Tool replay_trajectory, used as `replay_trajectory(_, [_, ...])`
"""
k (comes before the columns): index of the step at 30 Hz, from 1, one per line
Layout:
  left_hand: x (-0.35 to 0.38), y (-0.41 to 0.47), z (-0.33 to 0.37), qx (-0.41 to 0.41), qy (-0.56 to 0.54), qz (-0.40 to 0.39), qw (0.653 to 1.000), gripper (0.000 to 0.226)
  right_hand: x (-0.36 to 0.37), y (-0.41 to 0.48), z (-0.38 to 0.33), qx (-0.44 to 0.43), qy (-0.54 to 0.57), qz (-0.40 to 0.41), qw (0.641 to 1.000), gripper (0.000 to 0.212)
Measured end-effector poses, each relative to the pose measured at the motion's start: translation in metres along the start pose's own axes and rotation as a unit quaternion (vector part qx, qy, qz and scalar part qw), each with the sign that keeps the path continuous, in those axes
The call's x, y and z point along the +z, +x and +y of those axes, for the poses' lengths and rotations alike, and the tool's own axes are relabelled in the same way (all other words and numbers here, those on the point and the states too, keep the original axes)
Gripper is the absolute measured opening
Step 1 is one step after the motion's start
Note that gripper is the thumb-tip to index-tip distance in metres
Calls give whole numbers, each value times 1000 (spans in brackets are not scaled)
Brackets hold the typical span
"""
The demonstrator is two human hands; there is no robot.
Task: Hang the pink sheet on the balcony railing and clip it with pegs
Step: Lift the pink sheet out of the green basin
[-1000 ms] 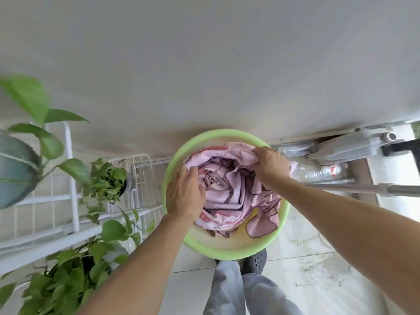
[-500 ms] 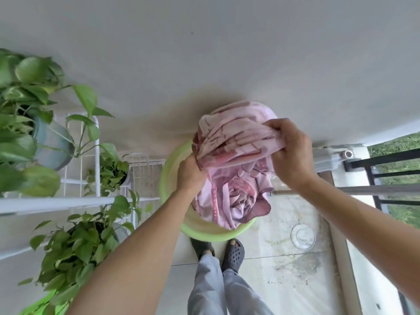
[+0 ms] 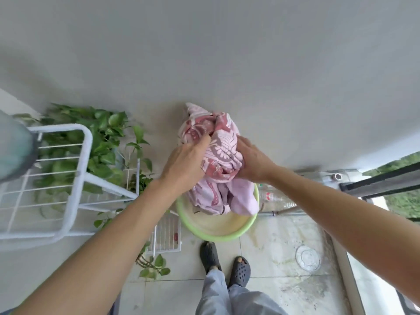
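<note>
The pink sheet point(image 3: 218, 160), patterned in darker pink, is bunched in a ball in front of the grey wall. My left hand point(image 3: 184, 162) grips its left side and my right hand point(image 3: 252, 162) grips its right side. The bundle's lower end hangs just above the green basin point(image 3: 241, 233), which stands on the floor below and looks otherwise empty. The dark balcony railing point(image 3: 381, 183) runs along the right edge of the view. No pegs are visible.
A white metal plant rack point(image 3: 77, 169) with leafy green plants point(image 3: 106, 135) stands at the left. A grey pole point(image 3: 281, 212) and a plastic bottle point(image 3: 270, 196) lie behind the basin. My feet in dark clogs point(image 3: 227, 262) stand on the tiled floor, with a round drain cover point(image 3: 308, 258) at the right.
Both hands have lifted the sheet up out of the basin and gathered it tighter. The view has pulled back, showing more floor and the railing.
</note>
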State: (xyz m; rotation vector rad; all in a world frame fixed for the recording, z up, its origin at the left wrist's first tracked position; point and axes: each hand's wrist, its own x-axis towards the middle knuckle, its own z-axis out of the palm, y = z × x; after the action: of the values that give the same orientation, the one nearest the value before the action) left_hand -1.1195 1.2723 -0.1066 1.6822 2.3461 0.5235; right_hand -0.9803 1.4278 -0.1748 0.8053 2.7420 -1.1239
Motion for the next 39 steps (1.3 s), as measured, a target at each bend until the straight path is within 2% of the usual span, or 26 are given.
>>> replay_trajectory(2, [-18, -9, 2, -2, -6, -11, 1000, 44, -9, 4, -14, -9, 58, 51, 997, 48])
replay_trajectory(3, [-24, -15, -1, -20, -21, -23, 999, 43, -14, 3, -20, -5, 74, 93, 993, 33])
replay_trajectory(4, [-26, -21, -4, -41, -40, -37, 998, 42, -21, 1, -25, 1, 94, 132, 987, 26])
replay_trajectory(6, [-19, -34, -13, -90, -74, -56, 992, 49, -38, -5, -38, 2, 152, 195, 969, 30])
replay_trajectory(8, [-4, -45, -23, -143, -99, -55, 983, 86, -54, -14, -58, -6, 243, 218, 945, 35])
replay_trajectory(10, [14, -49, -32, -166, -110, -33, 979, 121, -69, -26, -78, -27, 326, 202, 923, 36])
replay_trajectory(12, [30, -46, -39, -184, -145, -32, 972, 141, -80, -40, -96, -53, 367, 195, 908, 35])
replay_trajectory(13, [38, -41, -42, -203, -172, -42, 963, 144, -84, -46, -103, -65, 384, 194, 900, 36])
replay_trajectory(14, [45, -33, -43, -219, -205, -53, 953, 135, -87, -50, -108, -72, 403, 193, 892, 38])
replay_trajectory(15, [52, -27, -42, -231, -232, -64, 943, 113, -91, -55, -112, -77, 418, 192, 884, 40])
replay_trajectory(16, [59, -21, -40, -233, -256, -73, 935, 81, -95, -59, -113, -78, 418, 200, 883, 41])
replay_trajectory(18, [66, -16, -31, -223, -287, -81, 928, 23, -101, -65, -106, -70, 314, 253, 912, 41])
replay_trajectory(19, [64, -15, -27, -218, -296, -77, 927, 9, -103, -67, -97, -52, 212, 280, 935, 39])
replay_trajectory(21, [52, -17, -22, -196, -287, -53, 936, 17, -104, -70, -68, 14, 1, 287, 958, 35])
replay_trajectory(24, [21, -10, -16, -129, -195, -20, 972, 48, -94, -78, -32, 148, -160, 177, 960, 43])
replay_trajectory(26, [-5, 3, -3, -79, -134, -9, 988, 72, -79, -84, -21, 176, -196, 91, 961, 72])
replay_trajectory(28, [-30, 16, 16, -5, -98, -1, 995, 75, -66, -87, -25, 170, -210, 67, 961, 110])
replay_trajectory(29, [-40, 21, 27, 37, -80, 1, 996, 72, -58, -85, -29, 153, -208, 78, 963, 121])
replay_trajectory(32, [-62, 22, 52, 123, 3, 9, 992, 68, -38, -82, -47, 117, -178, 128, 969, 128])
replay_trajectory(34, [-73, 18, 57, 152, 41, 21, 987, 65, -27, -81, -57, 115, -120, 153, 974, 109])
replay_trajectory(37, [-84, 10, 39, 154, 52, 39, 986, 63, -20, -81, -68, 97, -17, 247, 964, 40])
replay_trajectory(39, [-84, 4, 19, 127, 35, 56, 990, 58, -28, -81, -78, 107, 22, 313, 944, 20])
